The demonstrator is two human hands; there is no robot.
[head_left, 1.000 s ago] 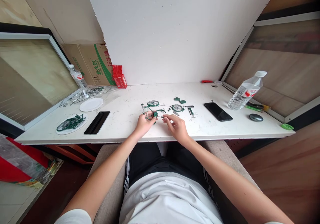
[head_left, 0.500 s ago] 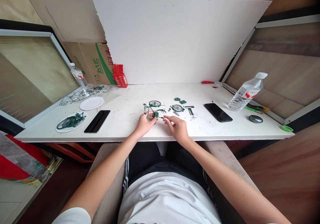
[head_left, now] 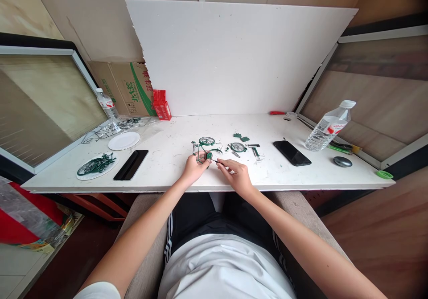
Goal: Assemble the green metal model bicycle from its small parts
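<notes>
My left hand is closed around the lower part of a green model bicycle, above the table's front half. One spoked wheel of it points away from me, and a round green part shows at my left thumb. From the right, my right hand pinches a thin dark stick-like tool, its tip at or close to that round part. Whether the tip touches cannot be made out. Beyond my right hand lie a loose spoked wheel, two small green blocks and several tiny pieces.
On the white table, a phone and a paper plate of green bicycle parts lie left. Another phone, a water bottle and a grey mouse are right. A white board stands behind.
The whole view has shifted slightly. My right hand has moved a little lower with the tool, whose angle has tilted; the left hand keeps its hold on the model bicycle.
</notes>
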